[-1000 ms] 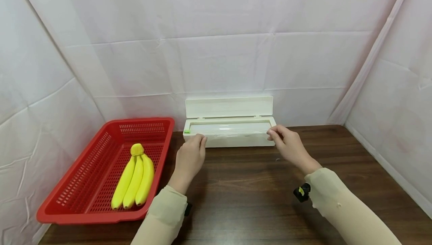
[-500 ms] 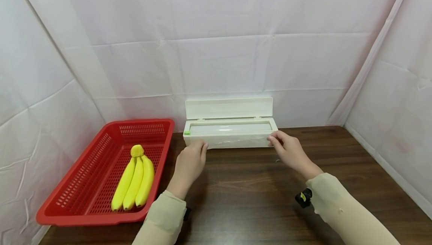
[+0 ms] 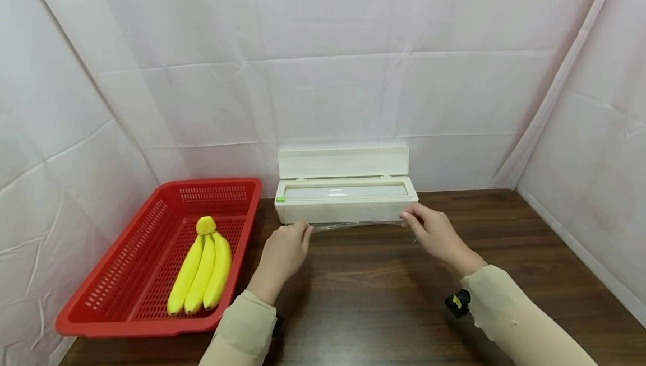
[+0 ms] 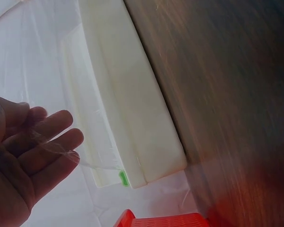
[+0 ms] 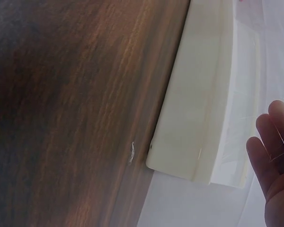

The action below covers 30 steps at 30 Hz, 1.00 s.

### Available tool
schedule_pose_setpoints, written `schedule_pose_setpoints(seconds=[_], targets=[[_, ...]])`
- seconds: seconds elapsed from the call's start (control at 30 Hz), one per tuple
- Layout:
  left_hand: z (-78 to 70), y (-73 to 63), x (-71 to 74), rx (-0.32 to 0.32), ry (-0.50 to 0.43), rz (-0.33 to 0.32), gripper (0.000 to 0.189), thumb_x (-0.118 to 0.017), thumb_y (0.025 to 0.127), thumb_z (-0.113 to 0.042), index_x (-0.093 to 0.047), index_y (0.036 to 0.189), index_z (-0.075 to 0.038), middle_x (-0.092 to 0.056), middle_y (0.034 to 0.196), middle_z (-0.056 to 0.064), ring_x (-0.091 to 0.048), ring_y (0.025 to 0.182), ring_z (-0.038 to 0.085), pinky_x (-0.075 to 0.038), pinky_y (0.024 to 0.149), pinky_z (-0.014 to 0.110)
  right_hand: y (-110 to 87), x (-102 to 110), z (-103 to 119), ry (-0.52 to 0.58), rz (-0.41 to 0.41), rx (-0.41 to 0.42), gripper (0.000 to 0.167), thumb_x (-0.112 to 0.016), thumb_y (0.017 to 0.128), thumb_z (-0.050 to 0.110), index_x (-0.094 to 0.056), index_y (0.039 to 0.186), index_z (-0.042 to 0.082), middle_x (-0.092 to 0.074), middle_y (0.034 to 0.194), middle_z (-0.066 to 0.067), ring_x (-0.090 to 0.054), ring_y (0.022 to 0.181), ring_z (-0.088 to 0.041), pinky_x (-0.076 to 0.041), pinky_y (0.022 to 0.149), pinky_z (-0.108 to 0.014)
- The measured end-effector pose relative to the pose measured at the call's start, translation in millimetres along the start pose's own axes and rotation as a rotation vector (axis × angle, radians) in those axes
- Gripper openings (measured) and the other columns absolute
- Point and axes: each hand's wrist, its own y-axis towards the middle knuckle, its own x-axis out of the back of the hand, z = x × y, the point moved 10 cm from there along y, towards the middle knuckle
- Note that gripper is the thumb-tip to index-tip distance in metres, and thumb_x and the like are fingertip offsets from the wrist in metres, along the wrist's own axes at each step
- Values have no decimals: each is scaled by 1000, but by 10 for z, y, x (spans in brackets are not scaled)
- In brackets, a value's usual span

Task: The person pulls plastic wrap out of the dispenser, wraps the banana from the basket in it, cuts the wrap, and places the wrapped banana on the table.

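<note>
On dark wood table (image 3: 383, 299), wrap box (image 3: 346, 208) at 12 o'clock lying open, film (image 3: 353, 223) barely drawn, left hand (image 3: 282, 251) and right hand (image 3: 434, 232) each pinching a corner; bananas (image 3: 202, 268) at 9 o'clock untouched.
</note>
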Motion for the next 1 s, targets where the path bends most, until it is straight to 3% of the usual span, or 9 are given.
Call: schedule_pose_setpoints(seconds=[0.13, 0.33, 0.57, 1.0], targets=[[1, -23, -48, -2, -4, 48, 15, -60, 92, -17, -62, 82, -6, -62, 62, 6, -59, 52, 21, -47, 49, 34, -23, -30, -16, 1, 26, -19, 20, -48, 99, 24, -61, 95, 9, -67, 84, -8, -50, 61, -8, -43, 54, -25], [-24, -48, -33, -35, -9, 30, 15, -58, 93, -16, -62, 81, -6, -65, 65, 7, -63, 56, 26, -48, 49, 38, -68, -75, -38, 8, 69, -62, 26, -45, 100, 29, -62, 100, 9, -65, 88, -6, -51, 66, -13, -43, 59, -27], [-9, -69, -32, -27, -43, 35, 12, -66, 86, -18, -64, 84, -6, -64, 64, 7, -60, 53, 20, -47, 48, 32, -88, -79, -17, -6, 62, -41, 22, -48, 99, 27, -62, 95, 10, -62, 84, 2, -49, 65, -8, -43, 59, -26], [1, -122, -67, -66, -4, 19, 6, -67, 87, -12, -64, 88, -7, -68, 70, 8, -65, 58, 24, -50, 50, 36, -151, -148, -45, -26, 78, -33, 22, -49, 98, 27, -62, 94, 11, -65, 85, -3, -57, 72, -12, -47, 63, -27]])
